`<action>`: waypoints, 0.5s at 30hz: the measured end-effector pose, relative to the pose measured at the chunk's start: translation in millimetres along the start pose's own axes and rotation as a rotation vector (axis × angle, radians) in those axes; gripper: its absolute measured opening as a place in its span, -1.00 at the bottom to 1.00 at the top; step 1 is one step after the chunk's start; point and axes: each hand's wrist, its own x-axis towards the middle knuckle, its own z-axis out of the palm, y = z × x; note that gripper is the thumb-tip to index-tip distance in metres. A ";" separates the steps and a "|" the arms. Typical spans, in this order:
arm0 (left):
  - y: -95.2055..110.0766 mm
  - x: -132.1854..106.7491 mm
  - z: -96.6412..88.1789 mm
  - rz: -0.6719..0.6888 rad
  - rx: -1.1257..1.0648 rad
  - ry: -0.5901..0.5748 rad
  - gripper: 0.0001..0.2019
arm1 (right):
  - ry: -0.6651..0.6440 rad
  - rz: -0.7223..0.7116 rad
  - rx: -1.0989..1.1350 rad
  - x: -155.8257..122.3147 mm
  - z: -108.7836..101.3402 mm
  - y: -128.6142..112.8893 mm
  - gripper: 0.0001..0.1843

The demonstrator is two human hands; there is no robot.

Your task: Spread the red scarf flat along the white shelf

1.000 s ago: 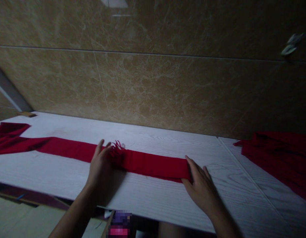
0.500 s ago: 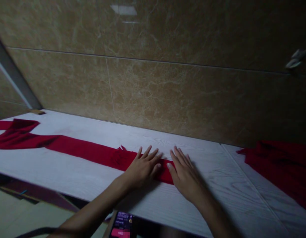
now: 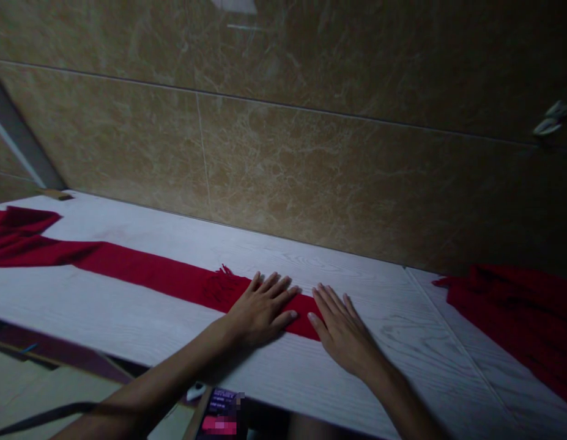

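Two open hands, both mine, lie palm down on the bench [image 3: 127, 318] in the head view, and neither has hold of anything. My left hand [image 3: 260, 308] rests flat on the red scarf [image 3: 140, 272], fingers straight and slightly spread, just past the fringe [image 3: 219, 287] that lies on top of the doubled cloth. My right hand [image 3: 340, 327] sits beside it, equally flat. Its thumb and first finger touch the scarf's near end and the rest of it is on bare wood.

The scarf runs as a long narrow band across the bench toward my left, where its far part bunches into a loose heap [image 3: 17, 235] near the tiled wall [image 3: 311, 153]. It looks like soft knitted or woven fabric, light and limp, with no stiffness of its own. I judge it would sag and slide on the smooth bench surface if lifted by one point. The best hold would be a pinch at the two corners of the folded end, or along the edges under my palms, rather than by the thin fringe.

More red cloth [image 3: 517, 311] lies well apart on my right. A phone [image 3: 221, 415] shows below the bench edge.
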 end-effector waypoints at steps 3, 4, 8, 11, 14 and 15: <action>0.1 -0.4 1.4 0.008 -0.004 0.027 -0.35 | -0.015 0.064 -0.016 3.6 -14.6 -11.0 -0.30; 0.1 -0.5 1.8 0.012 -0.001 0.036 -0.35 | -0.005 0.079 -0.018 5.8 -18.7 -16.3 -0.31; 1.3 -0.3 1.8 0.009 0.028 0.029 -0.36 | 0.029 0.084 0.034 18.5 -21.0 -37.3 -0.34; -0.7 -1.2 0.7 0.007 0.025 0.023 -0.36 | 0.000 0.067 0.037 23.9 -10.2 -41.7 -0.36; -11.9 -5.7 0.4 0.005 0.013 0.040 -0.36 | 0.022 0.056 0.013 20.9 -1.1 -32.4 -0.36; -17.4 -8.0 0.5 -0.004 0.012 0.049 -0.36 | 0.030 0.056 0.006 18.5 0.7 -27.2 -0.36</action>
